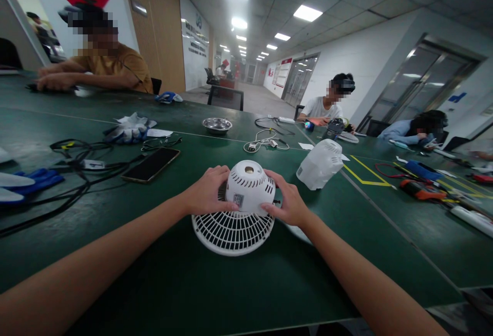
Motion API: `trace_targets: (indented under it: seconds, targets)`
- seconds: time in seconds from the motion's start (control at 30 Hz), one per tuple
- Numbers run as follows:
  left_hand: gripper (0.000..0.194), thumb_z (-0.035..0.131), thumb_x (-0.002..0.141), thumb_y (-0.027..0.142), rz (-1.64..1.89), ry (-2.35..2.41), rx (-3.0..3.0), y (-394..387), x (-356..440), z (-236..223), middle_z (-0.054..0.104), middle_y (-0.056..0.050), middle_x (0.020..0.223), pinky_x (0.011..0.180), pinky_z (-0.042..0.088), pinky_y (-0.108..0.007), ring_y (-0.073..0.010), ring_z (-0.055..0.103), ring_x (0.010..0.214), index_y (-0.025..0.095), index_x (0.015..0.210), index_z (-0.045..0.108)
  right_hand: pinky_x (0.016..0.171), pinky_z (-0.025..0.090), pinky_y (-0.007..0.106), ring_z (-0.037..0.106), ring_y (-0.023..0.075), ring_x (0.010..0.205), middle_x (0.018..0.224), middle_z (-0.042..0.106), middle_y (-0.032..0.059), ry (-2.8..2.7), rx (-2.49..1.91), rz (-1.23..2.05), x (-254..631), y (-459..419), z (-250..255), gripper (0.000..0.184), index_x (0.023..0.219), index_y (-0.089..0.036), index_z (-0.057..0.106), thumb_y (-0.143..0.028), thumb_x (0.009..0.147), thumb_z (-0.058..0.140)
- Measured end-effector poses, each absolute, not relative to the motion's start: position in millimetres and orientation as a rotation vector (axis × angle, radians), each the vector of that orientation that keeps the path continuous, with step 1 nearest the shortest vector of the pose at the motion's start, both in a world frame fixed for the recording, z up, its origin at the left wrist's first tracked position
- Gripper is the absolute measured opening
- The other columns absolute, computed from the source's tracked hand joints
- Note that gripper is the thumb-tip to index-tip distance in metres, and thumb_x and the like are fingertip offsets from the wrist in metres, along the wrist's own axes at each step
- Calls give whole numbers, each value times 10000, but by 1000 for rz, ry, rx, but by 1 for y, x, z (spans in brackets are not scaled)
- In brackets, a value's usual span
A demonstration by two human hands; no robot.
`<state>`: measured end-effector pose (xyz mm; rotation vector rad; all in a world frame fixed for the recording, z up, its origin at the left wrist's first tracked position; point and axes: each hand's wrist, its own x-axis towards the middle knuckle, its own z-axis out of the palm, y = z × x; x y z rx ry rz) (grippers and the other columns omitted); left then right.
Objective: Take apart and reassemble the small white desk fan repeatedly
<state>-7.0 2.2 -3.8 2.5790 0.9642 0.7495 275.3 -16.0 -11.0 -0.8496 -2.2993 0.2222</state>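
A white fan motor housing (252, 189), rounded with vent slots and a hole at its top, sits over the back of a white fan grille (233, 233). The grille lies flat on the green table. My left hand (210, 192) grips the housing's left side, thumb near a small printed label. On the other side my right hand (287, 202) closes round the housing, its thumb at the lower edge. A small dark knob (277, 202) pokes out beside the right fingers. Partly behind my right wrist lies a pale, curved piece (298, 232).
A white plastic part (321, 164) stands beyond my right hand. Farther off is a metal bowl (217, 125). At left lie a phone (152, 165), black cables (77, 187) and gloves (131, 128). A multimeter (421, 190) lies at right. Other people sit around the table.
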Motion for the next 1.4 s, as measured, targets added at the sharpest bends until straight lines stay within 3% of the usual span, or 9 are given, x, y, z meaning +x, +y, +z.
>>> trace_targets:
  seconds: [0.37, 0.57, 0.73, 1.1, 1.2, 1.3, 1.4]
  targets:
    - [616, 671, 775, 611, 682, 999, 2532, 3, -7, -4, 559, -124, 1296, 982, 398, -535, -324, 512, 1159, 207, 1235, 597, 1032, 483, 531, 579, 307, 1243, 1487, 480, 109, -2291, -869, 456, 276, -10, -10, 759, 1522, -265, 272, -478, 881, 620]
    - [616, 675, 761, 627, 681, 1025, 2576, 0, -4, -2, 578, -117, 1235, 949, 414, -531, -318, 526, 1104, 205, 1205, 610, 1074, 437, 578, 511, 331, 1321, 1515, 438, 121, -2272, -889, 486, 272, -14, -9, 892, 1519, -280, 252, -451, 792, 740]
    - [634, 677, 748, 640, 686, 1053, 2566, 3, -4, -6, 592, -109, 1175, 921, 417, -523, -310, 539, 1048, 205, 1205, 615, 1074, 441, 577, 489, 329, 1343, 1521, 428, 127, -2249, -894, 546, 272, -14, -12, 877, 1514, -277, 249, -422, 802, 740]
    - [646, 678, 738, 653, 700, 1001, 2601, 10, -10, -15, 595, -116, 1200, 931, 411, -523, -323, 540, 1069, 206, 1199, 606, 1117, 381, 590, 459, 321, 1368, 1547, 395, 106, -2281, -865, 492, 274, -12, -13, 865, 1521, -307, 241, -460, 819, 723]
    - [662, 671, 768, 631, 747, 965, 2608, 11, -12, -17, 596, -123, 1253, 974, 402, -543, -336, 547, 1122, 213, 1270, 561, 1114, 373, 612, 452, 361, 1367, 1549, 385, 130, -2312, -897, 339, 274, -14, -12, 980, 1532, -294, 210, -528, 755, 761]
    - [674, 599, 864, 550, 816, 910, 2549, 9, -13, -19, 562, -129, 1367, 1038, 378, -551, -335, 534, 1214, 239, 1433, 417, 972, 510, 593, 633, 369, 1152, 1380, 567, 158, -2319, -918, 321, 274, -18, -11, 1161, 1552, -265, 98, -590, 681, 794]
    - [882, 622, 852, 536, 831, 810, 2486, 3, -10, -19, 417, -148, 1525, 1089, 354, -558, -358, 462, 1325, 260, 1555, 168, 707, 611, 449, 722, 255, 728, 1019, 727, 70, -2335, -904, 446, 272, -25, -11, 1060, 1543, -257, 110, -567, 750, 743]
